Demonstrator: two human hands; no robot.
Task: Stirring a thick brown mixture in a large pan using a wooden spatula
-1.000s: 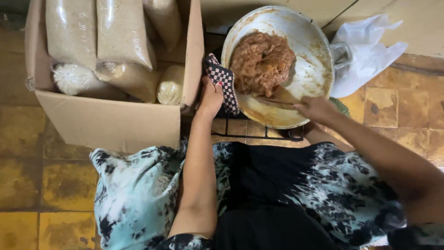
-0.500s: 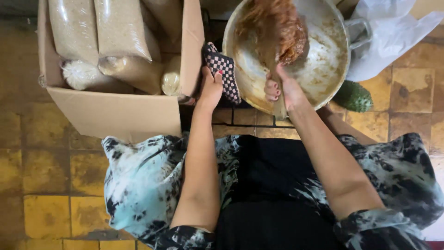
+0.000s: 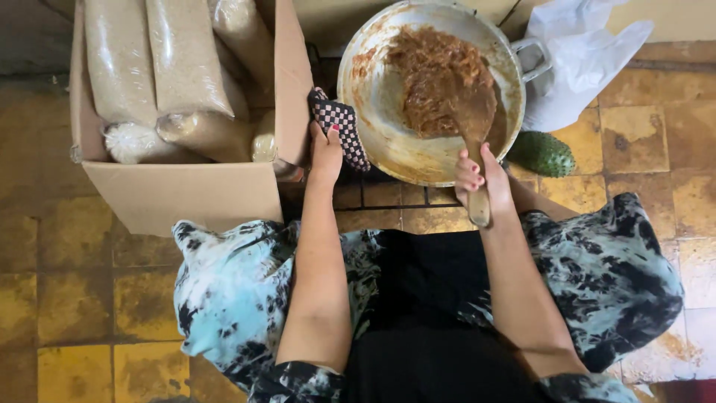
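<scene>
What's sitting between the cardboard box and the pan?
In the head view, a checkered cloth lies between the cardboard box and the pan, gripped by the left hand against the pan's rim.

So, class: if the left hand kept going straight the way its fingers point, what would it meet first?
The left hand points up the picture, already gripping the checked cloth at the pan rim. Beyond that lies the cardboard box wall, though depth is unclear.
</scene>
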